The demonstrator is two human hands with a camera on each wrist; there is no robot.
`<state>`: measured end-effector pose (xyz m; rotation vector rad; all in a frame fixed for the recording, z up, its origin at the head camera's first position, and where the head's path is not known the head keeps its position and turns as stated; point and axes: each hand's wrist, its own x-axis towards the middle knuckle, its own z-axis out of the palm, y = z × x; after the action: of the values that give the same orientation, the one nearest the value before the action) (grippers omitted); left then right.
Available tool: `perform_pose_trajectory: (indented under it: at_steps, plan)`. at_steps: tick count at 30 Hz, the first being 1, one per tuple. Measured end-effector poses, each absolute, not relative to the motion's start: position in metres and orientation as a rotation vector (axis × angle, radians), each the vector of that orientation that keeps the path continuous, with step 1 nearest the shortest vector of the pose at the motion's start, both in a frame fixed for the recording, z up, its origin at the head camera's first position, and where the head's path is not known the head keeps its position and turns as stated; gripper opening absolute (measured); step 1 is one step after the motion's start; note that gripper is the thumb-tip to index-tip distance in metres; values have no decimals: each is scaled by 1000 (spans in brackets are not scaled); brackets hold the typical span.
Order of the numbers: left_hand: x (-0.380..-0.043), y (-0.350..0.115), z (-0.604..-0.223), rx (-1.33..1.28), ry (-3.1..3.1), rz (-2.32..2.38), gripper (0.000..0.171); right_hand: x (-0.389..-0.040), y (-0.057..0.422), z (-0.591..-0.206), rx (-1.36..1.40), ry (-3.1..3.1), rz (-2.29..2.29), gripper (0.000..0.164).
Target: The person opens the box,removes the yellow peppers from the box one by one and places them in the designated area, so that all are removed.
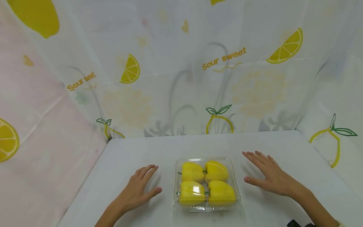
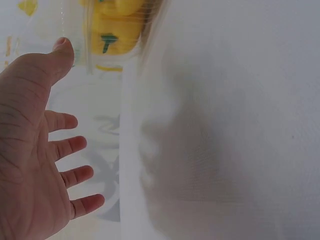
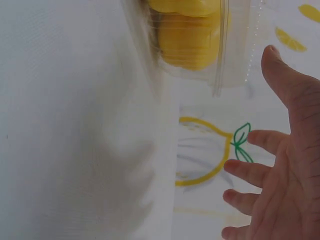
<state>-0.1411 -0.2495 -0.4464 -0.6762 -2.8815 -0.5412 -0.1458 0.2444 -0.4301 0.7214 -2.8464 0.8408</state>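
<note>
A clear plastic clamshell box (image 1: 206, 208) sits on the white table in the head view, its lid down. Inside are several yellow bell peppers (image 1: 193, 171) with green stems. My left hand (image 1: 138, 190) hovers left of the box, fingers spread and touching nothing. On the other side, my right hand (image 1: 267, 176) is held in the air with its fingers apart, also without contact. The left wrist view shows the box's side and a pepper (image 2: 117, 32) beyond my thumb. From the right wrist, a pepper (image 3: 190, 42) shows through the plastic wall.
White tabletop (image 1: 147, 146) surrounds the box. A cloth printed with lemons (image 1: 170, 94) hangs behind the table and along both sides. At the lower right edge lies part of a black object (image 1: 293, 224), too cropped to identify.
</note>
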Motion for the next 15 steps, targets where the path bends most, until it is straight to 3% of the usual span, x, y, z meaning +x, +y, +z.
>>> perform_pose_trajectory:
  at_steps: [15]
  plan:
    - [-127, -240, -436, -746, -2965, -859, 73, -132, 237, -427, 764, -2907, 902, 87]
